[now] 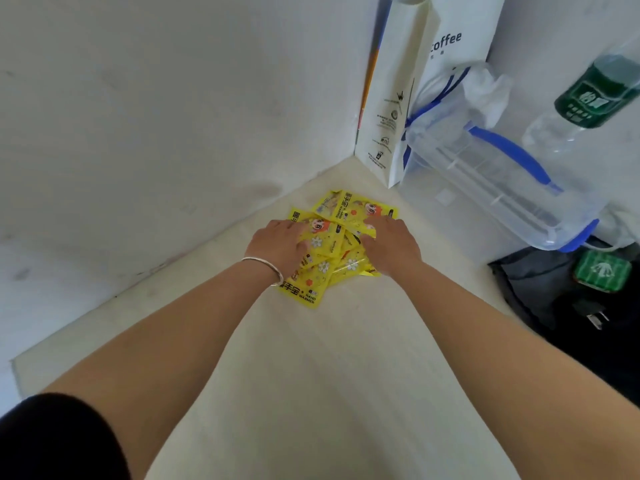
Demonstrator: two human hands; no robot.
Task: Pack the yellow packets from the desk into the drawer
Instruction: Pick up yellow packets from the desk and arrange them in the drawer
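Several yellow packets (332,237) printed with flowers and "HAND WARMER" lie in a loose overlapping pile on the pale desk (304,375), near the corner of the white walls. My left hand (277,245), with a silver bangle at the wrist, rests on the pile's left side, thumb pressed on a packet. On the pile's right side lies my right hand (389,242), fingers spread flat over the packets. Both hands touch the pile from opposite sides; neither lifts it. No drawer is in view.
A white paper bag (408,98) marked "coffee" stands in the corner. To its right sits a clear plastic box with blue handles (498,174). A green-labelled bottle (588,95) is at far right. A dark bag (561,299) with a green case lies at the desk's right edge.
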